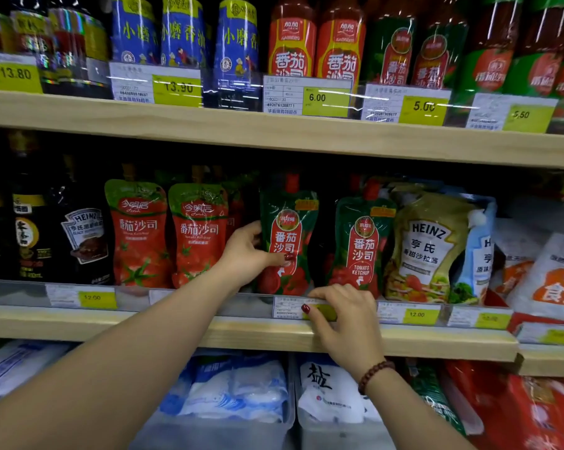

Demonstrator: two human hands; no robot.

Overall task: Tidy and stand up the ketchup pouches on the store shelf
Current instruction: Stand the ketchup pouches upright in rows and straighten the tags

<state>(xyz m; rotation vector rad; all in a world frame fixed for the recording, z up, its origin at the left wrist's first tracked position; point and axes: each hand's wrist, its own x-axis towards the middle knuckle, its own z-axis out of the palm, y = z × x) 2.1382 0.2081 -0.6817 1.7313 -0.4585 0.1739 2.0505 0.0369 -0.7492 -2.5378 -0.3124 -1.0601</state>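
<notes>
My left hand (251, 251) gripped the left edge of a green-and-red spouted plastic ketchup pouch (288, 241), thumb across its front. The pouch stood upright near the front of the middle pale wooden shelf (46, 323). My right hand (347, 316) pinched the white-and-yellow price label (287, 310) on the shelf's rail, fingers curled over its top. A matching second pouch (360, 245) stood just beside the first.

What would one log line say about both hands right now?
left hand: grips standing green ketchup pouch | right hand: pinches price tag
</notes>
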